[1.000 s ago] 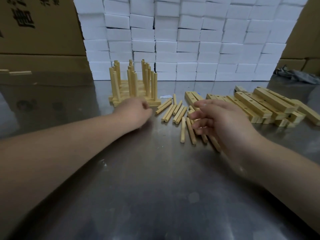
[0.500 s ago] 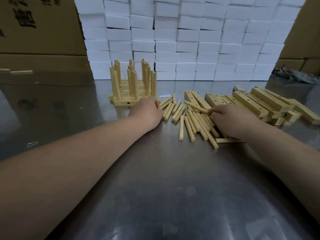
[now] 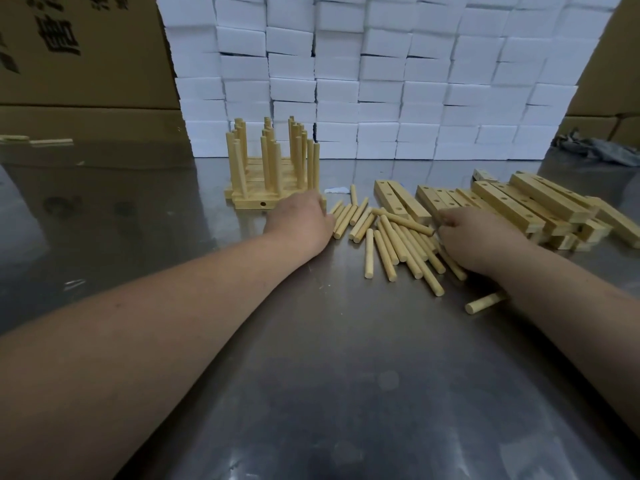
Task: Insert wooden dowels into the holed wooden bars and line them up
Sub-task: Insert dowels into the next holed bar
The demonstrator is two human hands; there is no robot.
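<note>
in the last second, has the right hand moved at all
Yes. The right hand has shifted right, toward the pile of holed bars, and come down onto the loose dowels, its spread fingers now curled.

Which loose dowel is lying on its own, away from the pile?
The round pale wooden dowel nearest the camera, beside the right forearm. It lies alone; the other loose dowels bunch between the left hand and right hand.

Dim overhead light; soft glare on steel table (image 3: pixel 346 393); wide-angle bending at edges.
</note>
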